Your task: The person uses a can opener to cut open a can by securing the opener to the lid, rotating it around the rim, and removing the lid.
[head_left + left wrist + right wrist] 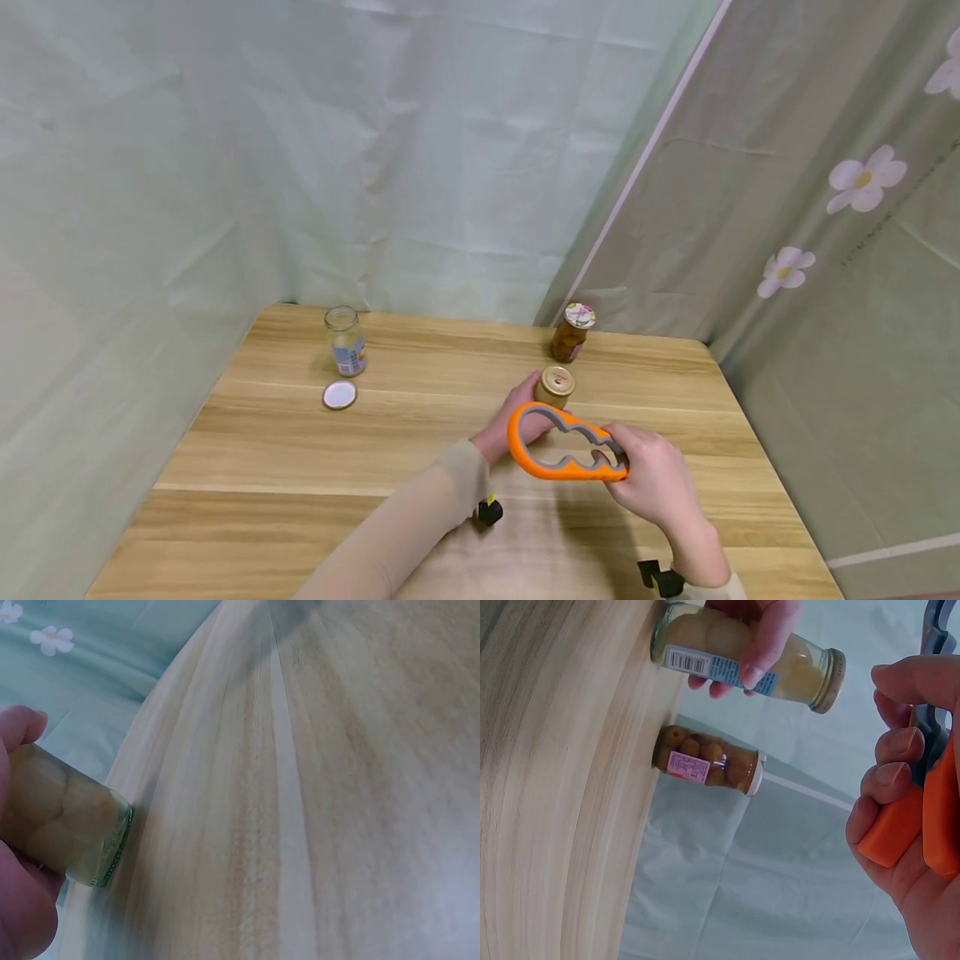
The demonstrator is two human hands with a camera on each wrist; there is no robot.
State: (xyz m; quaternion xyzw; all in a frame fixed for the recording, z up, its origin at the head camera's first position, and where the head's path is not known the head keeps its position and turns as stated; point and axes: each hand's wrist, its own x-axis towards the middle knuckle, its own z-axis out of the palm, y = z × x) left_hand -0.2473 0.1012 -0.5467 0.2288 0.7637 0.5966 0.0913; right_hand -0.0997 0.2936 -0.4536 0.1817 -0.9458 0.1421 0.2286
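Observation:
My left hand (517,414) grips a glass jar (724,646) with a gold lid (557,381), which stands upright on the table. Pale round pieces fill this jar, and a blue label with a barcode shows in the right wrist view. In my right hand (658,475) is an orange and grey jar opener (566,473), held by its handle ends. Its looped end hangs in the air in front of the jar, apart from the lid as the right wrist view shows. Part of the left hand is hidden behind the opener in the head view.
Behind the held jar stands a jar of brown round pieces (567,342) with a patterned lid. At the left are an open glass jar (348,350) with a blue label and a loose lid (340,395), white side up. Curtains (450,167) hang around the wooden table (262,442).

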